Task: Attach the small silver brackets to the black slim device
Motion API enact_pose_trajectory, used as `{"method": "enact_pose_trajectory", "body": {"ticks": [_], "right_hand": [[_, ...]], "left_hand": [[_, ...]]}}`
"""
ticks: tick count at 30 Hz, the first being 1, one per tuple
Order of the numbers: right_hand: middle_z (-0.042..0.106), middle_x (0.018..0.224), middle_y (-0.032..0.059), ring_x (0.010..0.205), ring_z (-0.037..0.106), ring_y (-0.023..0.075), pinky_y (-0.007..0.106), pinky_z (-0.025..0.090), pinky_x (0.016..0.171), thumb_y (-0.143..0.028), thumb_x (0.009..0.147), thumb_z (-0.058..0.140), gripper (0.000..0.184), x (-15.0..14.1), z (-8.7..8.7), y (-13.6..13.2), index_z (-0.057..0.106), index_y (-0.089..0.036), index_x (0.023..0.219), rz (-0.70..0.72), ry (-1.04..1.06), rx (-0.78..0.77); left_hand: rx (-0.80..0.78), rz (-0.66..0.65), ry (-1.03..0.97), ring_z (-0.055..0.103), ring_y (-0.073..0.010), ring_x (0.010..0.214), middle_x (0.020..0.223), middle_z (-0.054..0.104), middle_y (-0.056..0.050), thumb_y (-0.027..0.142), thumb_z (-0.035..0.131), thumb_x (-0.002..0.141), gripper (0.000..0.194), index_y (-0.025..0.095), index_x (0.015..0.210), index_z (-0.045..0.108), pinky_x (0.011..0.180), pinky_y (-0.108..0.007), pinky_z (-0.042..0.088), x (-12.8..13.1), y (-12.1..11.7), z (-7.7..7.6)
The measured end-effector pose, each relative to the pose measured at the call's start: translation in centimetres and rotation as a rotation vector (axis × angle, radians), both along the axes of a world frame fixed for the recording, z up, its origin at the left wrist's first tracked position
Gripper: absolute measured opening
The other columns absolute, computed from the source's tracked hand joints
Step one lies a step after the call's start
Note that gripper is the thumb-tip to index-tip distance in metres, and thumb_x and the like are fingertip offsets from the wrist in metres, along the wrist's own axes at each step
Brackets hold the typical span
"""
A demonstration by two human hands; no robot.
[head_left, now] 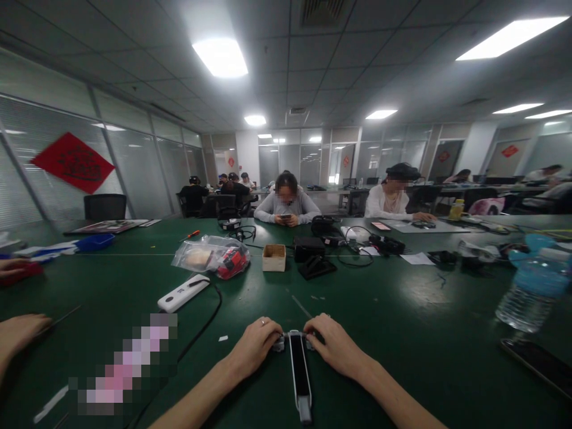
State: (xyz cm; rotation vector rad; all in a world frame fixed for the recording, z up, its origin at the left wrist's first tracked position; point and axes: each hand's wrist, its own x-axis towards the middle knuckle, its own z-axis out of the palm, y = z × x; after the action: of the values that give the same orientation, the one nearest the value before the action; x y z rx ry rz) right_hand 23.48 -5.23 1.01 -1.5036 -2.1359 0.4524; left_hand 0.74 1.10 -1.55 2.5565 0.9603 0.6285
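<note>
On the green table a long black-and-white device (pixel 300 374) lies pointing toward me, with a small grey crosspiece (pixel 292 341) at its far end. My left hand (pixel 254 347) grips the crosspiece's left side, and my right hand (pixel 335 345) holds its right side. The fingers of both hands curl over the metal part. Part of the crosspiece is hidden under my fingers.
A white power bank (pixel 183 293) with a black cable, a plastic bag (pixel 210 256) and a small cardboard box (pixel 274 257) lie ahead. A water bottle (pixel 534 292) and a phone (pixel 540 366) are at right. A co-worker's hand (pixel 22 332) reaches in at left.
</note>
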Motion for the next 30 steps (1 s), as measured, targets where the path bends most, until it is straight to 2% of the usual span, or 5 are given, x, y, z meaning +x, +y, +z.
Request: {"method": "enact_pose_trajectory", "body": {"ticks": [9,18,22,30], "right_hand": [[0.063,0.094,0.0066,0.09,0.054,0.0191,0.031,0.042,0.08,-0.02,0.087,0.048,0.018,-0.3,0.4,-0.1,0.064,-0.018,0.095,-0.022,-0.017,-0.011],[0.062,0.094,0.0054,0.089,0.054,0.0179,0.03,0.042,0.078,-0.02,0.088,0.047,0.018,-0.2,0.5,-0.1,0.064,-0.018,0.095,-0.016,0.0,-0.033],[0.062,0.094,0.0051,0.09,0.054,0.0179,0.03,0.042,0.078,-0.021,0.089,0.047,0.018,-0.2,0.5,-0.1,0.064,-0.018,0.096,-0.018,-0.001,-0.036],[0.062,0.097,0.005,0.091,0.054,0.0179,0.03,0.044,0.079,-0.022,0.089,0.047,0.019,-0.1,0.7,-0.3,0.064,-0.018,0.097,-0.012,0.001,-0.051]], "left_hand": [[0.006,0.062,-0.015,0.058,-0.0155,0.085,0.089,0.064,-0.001,0.015,0.048,0.088,0.014,0.02,0.091,0.06,0.075,-0.024,0.043,0.3,0.2,-0.6],[-0.079,0.107,-0.046,0.058,-0.0143,0.074,0.085,0.066,-0.001,0.015,0.049,0.083,0.014,0.019,0.091,0.061,0.068,-0.023,0.043,0.7,-1.0,0.9],[-0.098,0.116,-0.066,0.057,-0.0133,0.069,0.08,0.066,0.0,0.019,0.05,0.083,0.014,0.018,0.091,0.061,0.065,-0.022,0.042,0.8,-1.1,1.0],[-0.094,0.104,-0.071,0.055,-0.0137,0.07,0.081,0.065,0.0,0.02,0.053,0.083,0.012,0.019,0.088,0.064,0.066,-0.023,0.041,0.8,-1.0,1.0]]}}
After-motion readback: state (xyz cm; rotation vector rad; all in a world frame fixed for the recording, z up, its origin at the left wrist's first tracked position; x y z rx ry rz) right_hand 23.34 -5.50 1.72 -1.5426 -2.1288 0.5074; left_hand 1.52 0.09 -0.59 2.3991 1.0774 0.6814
